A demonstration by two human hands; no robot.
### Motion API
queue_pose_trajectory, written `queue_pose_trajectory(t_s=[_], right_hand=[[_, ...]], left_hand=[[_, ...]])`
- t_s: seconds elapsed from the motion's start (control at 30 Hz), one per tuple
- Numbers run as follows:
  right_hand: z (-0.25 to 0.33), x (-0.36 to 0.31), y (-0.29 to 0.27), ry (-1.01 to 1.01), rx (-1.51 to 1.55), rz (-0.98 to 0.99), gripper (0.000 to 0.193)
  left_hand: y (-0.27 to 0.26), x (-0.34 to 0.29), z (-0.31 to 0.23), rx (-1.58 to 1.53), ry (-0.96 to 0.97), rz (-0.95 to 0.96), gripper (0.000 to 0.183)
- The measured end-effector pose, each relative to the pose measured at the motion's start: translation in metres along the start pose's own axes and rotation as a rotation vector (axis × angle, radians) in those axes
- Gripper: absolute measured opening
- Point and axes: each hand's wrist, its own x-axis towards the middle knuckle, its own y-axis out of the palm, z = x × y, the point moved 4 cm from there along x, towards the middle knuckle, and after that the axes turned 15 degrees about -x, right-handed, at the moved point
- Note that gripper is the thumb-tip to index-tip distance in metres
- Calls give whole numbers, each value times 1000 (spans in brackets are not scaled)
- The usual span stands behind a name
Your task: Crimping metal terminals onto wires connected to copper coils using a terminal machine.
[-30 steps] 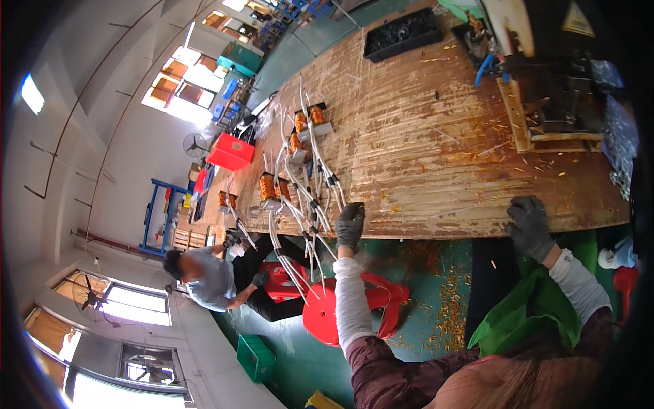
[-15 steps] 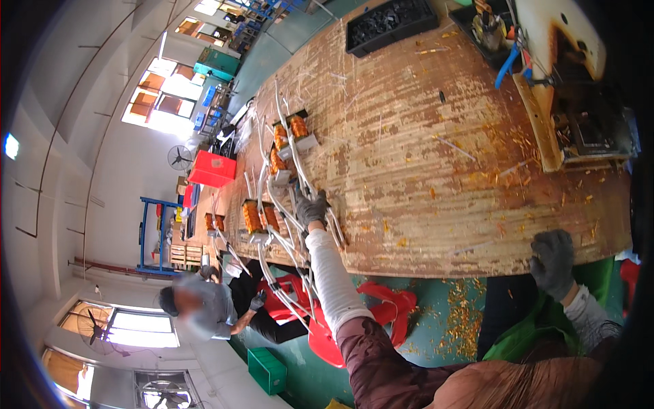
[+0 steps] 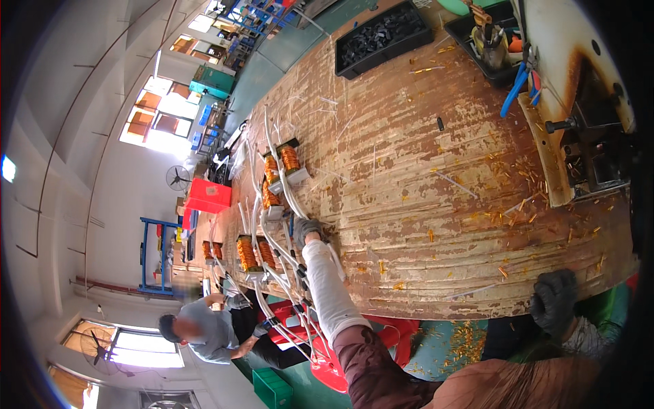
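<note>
Across the scuffed wooden worktop [image 3: 436, 177], the gloved left hand [image 3: 306, 230] reaches out and closes on white leads [image 3: 272, 238] trailing from copper-wound coils [image 3: 289, 160] grouped at the far left. Off the near edge, the gloved right hand [image 3: 553, 300] hangs loosely curled, holding nothing.

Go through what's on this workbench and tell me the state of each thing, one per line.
Left hand, grey glove: stretched out onto the white-wired copper coils, grip hidden.
Right hand, dark glove: resting at the bench's near edge, holding nothing visible.
White-wired copper coils: lying in a row, wires trailing over the edge.
Black rectangular tray: full of dark parts.
Worn wooden benchtop: littered with orange scraps.
</note>
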Motion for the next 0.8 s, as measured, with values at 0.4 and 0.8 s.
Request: queue_pose_trajectory(t_s=[0.4, 0.8], right_hand=[[-5, -6, -7, -7, -7, -62, 19], [0, -25, -14, 5, -37, -80, 21]], left_hand=[[16, -31, -104, -528, -193, 231, 33], [82, -61, -101, -977, -162, 563, 24]])
